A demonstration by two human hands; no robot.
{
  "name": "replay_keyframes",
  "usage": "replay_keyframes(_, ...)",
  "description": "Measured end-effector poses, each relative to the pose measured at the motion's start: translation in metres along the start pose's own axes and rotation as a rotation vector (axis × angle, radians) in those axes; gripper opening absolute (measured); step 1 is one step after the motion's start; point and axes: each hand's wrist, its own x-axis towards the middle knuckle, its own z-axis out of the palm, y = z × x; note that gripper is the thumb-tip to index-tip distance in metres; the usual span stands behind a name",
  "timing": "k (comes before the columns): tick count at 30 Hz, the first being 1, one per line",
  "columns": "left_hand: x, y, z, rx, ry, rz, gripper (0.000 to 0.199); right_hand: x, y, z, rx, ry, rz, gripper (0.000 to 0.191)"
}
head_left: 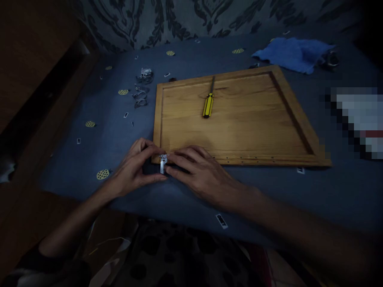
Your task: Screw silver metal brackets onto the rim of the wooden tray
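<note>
A small silver metal fitting [163, 162] stands at the near left corner of a framed wooden panel [239, 119]. My left hand [137, 167] has its thumb and fingers around the fitting from the left, fingertips at its top and thumb below. From the right, my right hand [200, 171] pinches the same piece with thumb and forefinger, its other fingers curled over the panel's near edge. A yellow and black screwdriver [208, 104] lies on the panel, its shaft toward the far edge. Small dark holes run along the near frame strip.
More metal fittings [145, 75] and curved clips [140, 97] lie on the blue patterned cloth [113, 143] left of the panel. A crumpled blue rag [295, 54] is at the back right. A blurred pale object sits at the far right, and wooden furniture [36, 52] borders the left.
</note>
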Motion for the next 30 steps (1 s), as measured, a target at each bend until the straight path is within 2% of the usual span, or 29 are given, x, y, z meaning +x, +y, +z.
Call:
replay_keyframes(6, 0.000, -0.003, 0.005, -0.072, 0.055, -0.019, 0.056, 0.000, 0.000, 0.001, -0.022, 0.019, -0.006, 0.019)
replay_keyframes(12, 0.001, -0.004, 0.007, -0.164, 0.076, -0.020, 0.045, -0.002, 0.001, 0.003, -0.030, 0.041, -0.018, 0.024)
replay_keyframes(20, 0.002, -0.007, 0.007, -0.207, 0.070, -0.019, 0.044, -0.005, 0.005, 0.005, 0.025, 0.064, -0.019, 0.027)
replay_keyframes(26, 0.003, -0.008, 0.008, -0.221, 0.065, -0.029, 0.045, 0.010, 0.005, -0.006, 0.211, 0.186, 0.179, 0.023)
replay_keyframes(30, 0.004, -0.010, 0.010, -0.217, 0.085, -0.019, 0.047, 0.029, 0.004, -0.005, 0.331, 0.092, 0.313, 0.016)
